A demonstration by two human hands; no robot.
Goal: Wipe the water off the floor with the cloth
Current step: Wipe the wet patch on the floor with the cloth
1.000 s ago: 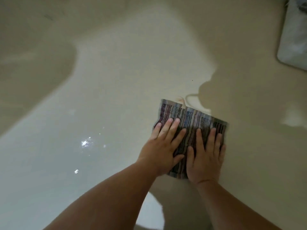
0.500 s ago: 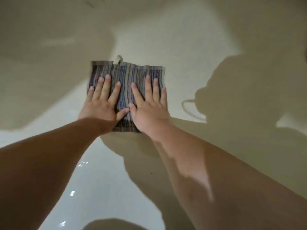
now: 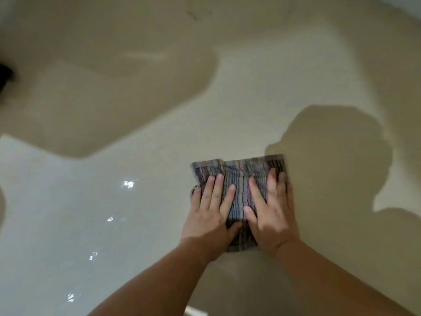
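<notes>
A striped, multicoloured cloth lies flat on the glossy beige floor, slightly bunched at its far edge. My left hand presses on its left half with fingers spread. My right hand presses on its right half, fingers spread too. Both palms lie flat on the fabric and cover its near part. Small bright glints on the floor to the left of the cloth look like wet spots or light reflections.
Large shadows fall across the floor at the upper left and at the right of the cloth. A dark object shows at the left edge. A pale strip of wall or skirting runs at the top right corner.
Both hands pushed the cloth away across the floor half a second ago, then drew it back toward me. Its far edge is now bunched.
</notes>
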